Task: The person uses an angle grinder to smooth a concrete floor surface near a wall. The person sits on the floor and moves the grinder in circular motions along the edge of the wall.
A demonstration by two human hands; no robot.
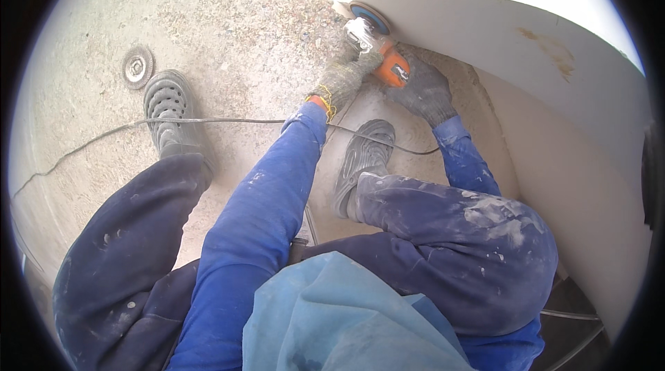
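An orange angle grinder (393,66) with a silver gear head is held out in front of me at the far edge of the floor. Its blue-backed disc (370,18) stands on edge against the rim of a large grey curved panel (478,31); whether it touches is hard to tell. Gloved in dusty knit, my left hand (344,76) is closed around the grinder near its head. My right hand (422,88), in a dark grey glove, wraps the rear of the orange body. The palm sides of both hands are hidden.
A used flap disc (138,67) lies on the dusty floor beside my left shoe (168,104). A dark power cord (228,120) runs across that shoe and past my right shoe (367,156). The panel's curved wall rises along my right. Loose grit (277,24) covers the floor ahead.
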